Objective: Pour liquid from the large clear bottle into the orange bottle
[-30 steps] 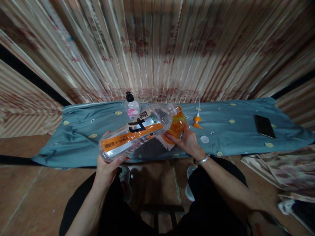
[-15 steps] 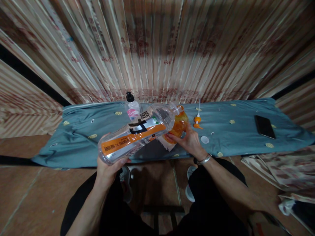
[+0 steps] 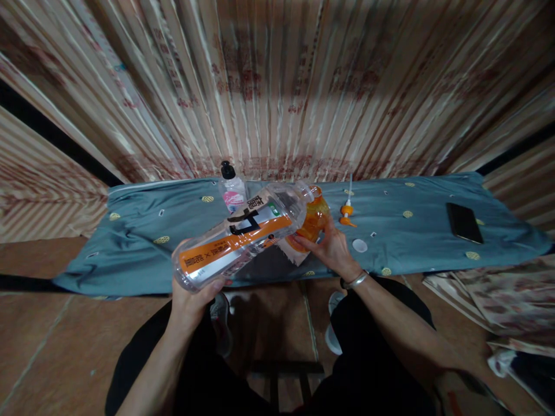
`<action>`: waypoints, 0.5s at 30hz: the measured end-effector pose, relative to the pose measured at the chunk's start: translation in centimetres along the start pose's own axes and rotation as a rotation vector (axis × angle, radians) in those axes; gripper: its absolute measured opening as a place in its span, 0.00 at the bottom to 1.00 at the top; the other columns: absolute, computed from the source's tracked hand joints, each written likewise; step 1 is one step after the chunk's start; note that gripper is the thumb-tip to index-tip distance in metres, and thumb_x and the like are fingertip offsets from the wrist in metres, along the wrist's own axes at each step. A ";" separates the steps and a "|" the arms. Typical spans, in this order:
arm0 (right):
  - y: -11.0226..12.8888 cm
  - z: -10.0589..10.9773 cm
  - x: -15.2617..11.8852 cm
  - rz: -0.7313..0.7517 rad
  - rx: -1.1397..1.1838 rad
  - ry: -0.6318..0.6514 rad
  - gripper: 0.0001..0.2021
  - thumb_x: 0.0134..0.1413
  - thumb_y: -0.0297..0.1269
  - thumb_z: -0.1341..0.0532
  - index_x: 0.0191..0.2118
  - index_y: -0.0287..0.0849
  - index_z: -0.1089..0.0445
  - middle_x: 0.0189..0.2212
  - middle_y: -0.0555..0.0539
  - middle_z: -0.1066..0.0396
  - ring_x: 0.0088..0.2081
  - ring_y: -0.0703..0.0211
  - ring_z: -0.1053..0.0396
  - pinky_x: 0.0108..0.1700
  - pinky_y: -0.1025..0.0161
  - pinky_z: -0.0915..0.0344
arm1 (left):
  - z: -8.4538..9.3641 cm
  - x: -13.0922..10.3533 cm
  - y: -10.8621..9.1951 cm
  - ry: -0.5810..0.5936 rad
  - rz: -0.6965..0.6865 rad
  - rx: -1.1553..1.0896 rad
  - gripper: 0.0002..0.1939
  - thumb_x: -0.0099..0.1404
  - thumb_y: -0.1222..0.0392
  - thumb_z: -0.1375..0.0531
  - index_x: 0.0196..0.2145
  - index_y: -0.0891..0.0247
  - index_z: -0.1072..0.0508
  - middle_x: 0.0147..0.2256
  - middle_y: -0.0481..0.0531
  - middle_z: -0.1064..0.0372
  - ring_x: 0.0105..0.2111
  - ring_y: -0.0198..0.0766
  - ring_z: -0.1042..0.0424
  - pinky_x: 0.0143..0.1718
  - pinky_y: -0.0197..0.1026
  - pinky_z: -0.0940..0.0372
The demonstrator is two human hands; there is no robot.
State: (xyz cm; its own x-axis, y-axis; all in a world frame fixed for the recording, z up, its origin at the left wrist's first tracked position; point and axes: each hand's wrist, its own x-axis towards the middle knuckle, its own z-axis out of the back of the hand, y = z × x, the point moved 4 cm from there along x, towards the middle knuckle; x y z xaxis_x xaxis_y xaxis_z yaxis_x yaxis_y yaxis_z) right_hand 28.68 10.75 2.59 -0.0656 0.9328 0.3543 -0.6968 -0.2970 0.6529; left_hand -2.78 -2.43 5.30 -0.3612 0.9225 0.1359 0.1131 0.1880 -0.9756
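My left hand (image 3: 193,300) grips the base of a large clear plastic bottle (image 3: 236,237) with an orange and silver label. The bottle is tilted, its neck pointing right and lying at the mouth of an amber bottle (image 3: 315,216). Around that amber bottle my right hand (image 3: 336,248) is wrapped, fingers closed on its side. Whether liquid passes between the two cannot be made out. A torn-edged piece of paper or cloth (image 3: 293,254) lies under the amber bottle. To the right rests an orange pump head (image 3: 347,214) with a thin tube, near a white round cap (image 3: 359,246).
Behind the large bottle stands a clear bottle with a black pump top (image 3: 232,188) and pink label. A dark phone-like slab (image 3: 465,223) lies at the right of the blue-green tablecloth (image 3: 139,231). Striped curtains (image 3: 277,86) hang along the far side.
Both hands keep their hold, and the bottles stay mouth to mouth at nearly the same tilt. The whole view has shifted very slightly.
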 end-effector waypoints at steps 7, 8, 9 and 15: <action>0.0 -0.1 0.0 0.030 -0.019 -0.020 0.53 0.48 0.85 0.41 0.58 0.36 0.32 0.42 0.31 0.17 0.40 0.32 0.17 0.37 0.44 0.22 | 0.3 0.1 0.2 0.001 -0.019 0.009 0.52 0.49 0.54 0.19 0.67 0.58 0.36 0.47 0.59 0.20 0.30 0.46 0.18 0.27 0.42 0.22; 0.0 -0.1 0.0 0.031 -0.022 -0.018 0.53 0.48 0.84 0.41 0.59 0.37 0.32 0.42 0.31 0.17 0.40 0.32 0.17 0.38 0.44 0.22 | 0.3 0.1 0.2 0.003 -0.012 0.009 0.52 0.49 0.54 0.19 0.67 0.57 0.36 0.46 0.57 0.20 0.28 0.44 0.19 0.26 0.41 0.22; -0.1 -0.1 0.0 0.031 -0.025 -0.016 0.52 0.48 0.84 0.40 0.59 0.37 0.32 0.42 0.31 0.17 0.40 0.33 0.16 0.38 0.44 0.22 | 0.3 0.1 0.1 0.004 -0.003 0.009 0.52 0.49 0.54 0.19 0.67 0.57 0.36 0.46 0.56 0.20 0.27 0.42 0.20 0.25 0.41 0.23; -0.3 -0.1 -0.1 0.030 -0.048 0.000 0.52 0.50 0.81 0.38 0.62 0.36 0.34 0.42 0.31 0.17 0.39 0.33 0.16 0.38 0.45 0.22 | -0.2 0.0 -0.7 0.020 -0.027 0.050 0.47 0.51 0.51 0.21 0.65 0.61 0.32 0.37 0.51 0.20 0.22 0.40 0.24 0.22 0.40 0.27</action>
State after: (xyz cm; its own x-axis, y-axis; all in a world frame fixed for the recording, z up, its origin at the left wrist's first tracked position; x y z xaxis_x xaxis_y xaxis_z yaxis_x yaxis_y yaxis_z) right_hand 28.79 10.80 2.32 -0.0866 0.9236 0.3734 -0.7283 -0.3145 0.6089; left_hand -2.64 -2.52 5.98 -0.3446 0.9241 0.1653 0.0571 0.1964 -0.9789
